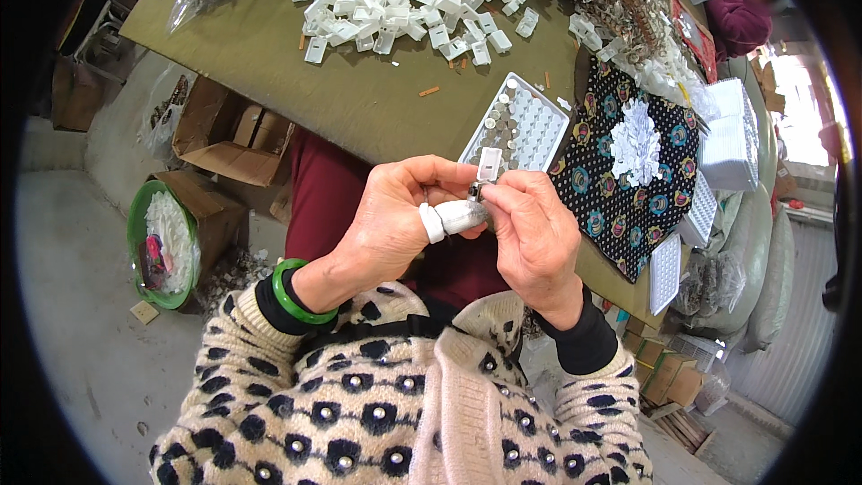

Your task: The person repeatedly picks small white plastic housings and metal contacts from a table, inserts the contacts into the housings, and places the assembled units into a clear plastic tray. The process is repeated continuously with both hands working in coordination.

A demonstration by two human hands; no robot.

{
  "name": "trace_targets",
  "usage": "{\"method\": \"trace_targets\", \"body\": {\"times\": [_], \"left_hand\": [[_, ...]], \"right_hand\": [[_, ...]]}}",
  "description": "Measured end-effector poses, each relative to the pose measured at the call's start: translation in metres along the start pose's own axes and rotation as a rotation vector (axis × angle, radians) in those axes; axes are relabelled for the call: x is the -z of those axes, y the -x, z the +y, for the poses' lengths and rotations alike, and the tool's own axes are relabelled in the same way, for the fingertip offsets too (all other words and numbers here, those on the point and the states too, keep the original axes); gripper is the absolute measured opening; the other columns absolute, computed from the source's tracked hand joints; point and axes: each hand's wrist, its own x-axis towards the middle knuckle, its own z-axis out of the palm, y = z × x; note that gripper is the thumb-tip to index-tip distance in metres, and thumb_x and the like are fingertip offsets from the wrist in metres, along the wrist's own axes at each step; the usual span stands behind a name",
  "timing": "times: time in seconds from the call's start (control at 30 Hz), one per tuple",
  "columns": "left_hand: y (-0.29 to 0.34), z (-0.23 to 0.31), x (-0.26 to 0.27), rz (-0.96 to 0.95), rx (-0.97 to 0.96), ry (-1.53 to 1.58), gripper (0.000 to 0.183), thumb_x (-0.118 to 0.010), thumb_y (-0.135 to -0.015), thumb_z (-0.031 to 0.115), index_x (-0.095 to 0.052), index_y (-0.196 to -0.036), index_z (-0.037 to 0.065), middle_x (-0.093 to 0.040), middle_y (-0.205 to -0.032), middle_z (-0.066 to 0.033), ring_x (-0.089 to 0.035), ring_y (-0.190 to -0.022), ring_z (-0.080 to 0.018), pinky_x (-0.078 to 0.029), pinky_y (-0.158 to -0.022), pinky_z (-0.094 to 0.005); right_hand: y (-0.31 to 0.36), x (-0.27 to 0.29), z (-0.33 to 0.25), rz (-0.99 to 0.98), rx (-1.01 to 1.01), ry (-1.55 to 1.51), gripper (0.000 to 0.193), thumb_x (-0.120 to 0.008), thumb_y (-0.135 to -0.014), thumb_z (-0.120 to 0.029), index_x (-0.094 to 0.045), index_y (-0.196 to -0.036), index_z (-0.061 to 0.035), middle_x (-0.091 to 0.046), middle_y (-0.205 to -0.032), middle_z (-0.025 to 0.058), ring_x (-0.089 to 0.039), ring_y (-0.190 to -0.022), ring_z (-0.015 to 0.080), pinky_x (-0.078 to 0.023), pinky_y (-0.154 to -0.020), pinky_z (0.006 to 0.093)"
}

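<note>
My two hands meet at the table's near edge, fingers pinched together. Between the fingertips of my left hand [382, 207] stands a small white plastic housing [489, 164] with a dark slot. White wrapping [453, 217] covers one finger of that hand. My right hand [541, 233] closes thumb and finger at the housing's lower end, where a small dark metal piece [475, 189] shows; its exact shape is hidden by my fingers. Just beyond lies a white compartment tray [549, 133], with several small round grey discs [496, 133] along its left side.
A large heap of white plastic housings [395, 0] covers the far table [359, 94]. To the right are a patterned dark cloth [593, 207] bearing white pieces [636, 144], and stacked trays [729, 135]. A cardboard box [224, 157] and green basin [135, 242] stand left. Another person [741, 13] sits far right.
</note>
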Motion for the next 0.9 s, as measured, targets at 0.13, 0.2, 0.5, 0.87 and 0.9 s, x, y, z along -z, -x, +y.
{"method": "trace_targets", "body": {"times": [0.13,0.2,0.5,0.87,0.9], "left_hand": [[-0.003,0.0,0.002,0.039,0.057,-0.06,0.022,-0.069,-0.086,0.0,-0.063,-0.106,-0.004,-0.068,-0.089,-0.0106,-0.066,-0.065,-0.0162,-0.057,-0.06,-0.0291],[-0.004,0.001,0.003,0.018,0.064,0.003,0.019,-0.067,-0.087,0.001,-0.062,-0.105,-0.003,-0.065,-0.086,-0.0089,-0.062,-0.061,-0.0145,-0.053,-0.054,-0.0273],[-0.011,0.005,0.01,-0.114,0.021,0.145,0.022,-0.061,-0.094,0.006,-0.06,-0.114,-0.001,-0.067,-0.107,-0.0184,-0.067,-0.072,-0.0195,-0.052,-0.053,-0.0261],[-0.014,-0.005,0.012,-0.156,0.046,0.253,0.032,-0.061,-0.095,0.01,-0.058,-0.125,-0.002,-0.068,-0.109,-0.019,-0.071,-0.089,-0.027,-0.061,-0.069,-0.0335],[-0.014,-0.007,0.012,-0.161,0.042,0.252,0.032,-0.062,-0.094,0.01,-0.058,-0.124,-0.002,-0.068,-0.107,-0.0183,-0.071,-0.088,-0.0264,-0.061,-0.069,-0.0337]], "right_hand": [[-0.008,0.006,0.015,-0.002,-0.144,-0.14,0.021,-0.067,-0.077,0.009,-0.063,-0.096,0.0013,-0.06,-0.089,0.0133,-0.064,-0.073,0.0291,-0.053,-0.063,0.0364],[-0.015,0.006,0.032,0.066,-0.108,-0.02,0.016,-0.063,-0.079,0.009,-0.062,-0.094,0.0017,-0.061,-0.087,0.0136,-0.063,-0.075,0.0298,-0.052,-0.066,0.0359],[-0.02,-0.007,0.069,-0.031,-0.064,0.321,0.02,-0.067,-0.078,0.003,-0.064,-0.098,0.0016,-0.057,-0.088,0.0112,-0.059,-0.081,0.0293,-0.049,-0.07,0.0382],[-0.01,0.001,0.008,0.157,-0.063,-0.029,0.02,-0.071,-0.079,0.006,-0.065,-0.098,0.0005,-0.062,-0.089,0.0131,-0.061,-0.078,0.0271,-0.051,-0.067,0.0332],[-0.008,-0.001,0.007,0.167,-0.049,-0.018,0.022,-0.071,-0.078,0.007,-0.065,-0.098,0.0007,-0.061,-0.089,0.0129,-0.06,-0.077,0.0272,-0.05,-0.067,0.0336]]}}
